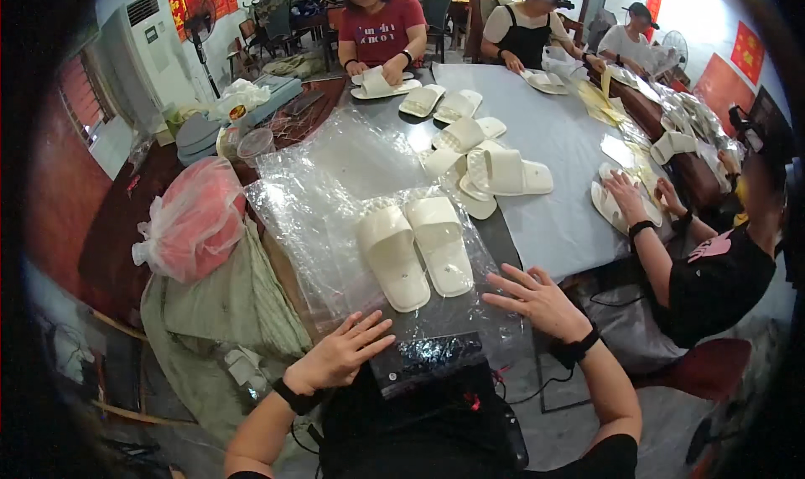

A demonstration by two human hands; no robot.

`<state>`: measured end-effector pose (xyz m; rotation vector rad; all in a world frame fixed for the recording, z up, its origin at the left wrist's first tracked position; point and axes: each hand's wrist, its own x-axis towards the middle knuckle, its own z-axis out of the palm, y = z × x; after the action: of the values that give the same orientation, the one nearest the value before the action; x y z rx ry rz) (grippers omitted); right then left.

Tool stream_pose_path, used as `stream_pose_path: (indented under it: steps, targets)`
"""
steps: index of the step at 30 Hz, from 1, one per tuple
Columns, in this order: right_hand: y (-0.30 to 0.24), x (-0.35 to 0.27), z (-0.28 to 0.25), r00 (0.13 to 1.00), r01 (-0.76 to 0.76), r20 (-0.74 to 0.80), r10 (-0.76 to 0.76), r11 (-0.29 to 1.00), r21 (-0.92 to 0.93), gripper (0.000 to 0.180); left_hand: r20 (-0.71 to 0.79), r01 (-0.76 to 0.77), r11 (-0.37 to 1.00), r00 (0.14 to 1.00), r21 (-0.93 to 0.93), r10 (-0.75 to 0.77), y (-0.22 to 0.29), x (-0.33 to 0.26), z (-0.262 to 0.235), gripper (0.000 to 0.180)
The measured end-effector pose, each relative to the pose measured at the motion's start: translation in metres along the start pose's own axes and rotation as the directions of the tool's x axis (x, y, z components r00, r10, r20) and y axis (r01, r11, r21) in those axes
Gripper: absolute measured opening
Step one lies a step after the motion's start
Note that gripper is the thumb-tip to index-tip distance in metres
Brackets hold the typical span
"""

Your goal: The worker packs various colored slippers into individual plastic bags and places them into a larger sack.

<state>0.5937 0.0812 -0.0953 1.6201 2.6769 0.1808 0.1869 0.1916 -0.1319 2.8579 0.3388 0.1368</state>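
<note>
"What's the head view showing of the hands?"

"The left hand (340, 357) and right hand (547, 307) are hovering with fingers spread wide, holding nothing; whether any fingertip is touching the plastic, I can't tell."

"And the slippers?"

"A pair of white slippers (409, 269) is lying just ahead of and between both sets of fingers, heels pointing back toward them, resting on clear plastic (302, 227)."

"How far along is it looking?"

"This pair is sitting side by side, so I'm judging the matching done. No film is visibly covering it. Beyond the right fingertips, loose slippers (503, 173) are lying in a heap, so more seems to be waiting."
</note>
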Motion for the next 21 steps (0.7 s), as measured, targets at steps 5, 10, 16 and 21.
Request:
stream_pose_path:
  steps: [5,10,16,21]
  targets:
    - [0.007,-0.005,0.025,0.999,-0.04,-0.004,0.041,0.986,0.16,0.056,-0.078,0.002,1.0,0.997,0.024,0.0,-0.006,-0.005,0.017,0.069]
    - [-0.003,-0.015,0.041,0.988,-0.083,-0.087,0.127,0.918,0.388,0.033,-0.171,0.029,0.998,0.985,-0.048,-0.037,-0.008,-0.004,0.015,0.055]
    - [0.001,0.003,0.057,0.883,-0.114,-0.181,0.433,0.573,0.812,0.014,-0.388,0.099,0.774,0.821,-0.625,-0.419,-0.008,0.006,0.015,0.009]
    - [-0.008,0.03,0.057,0.712,-0.303,-0.08,0.698,0.408,0.861,0.023,-0.284,0.456,0.72,0.704,-0.523,-0.651,-0.001,0.023,0.013,0.019]
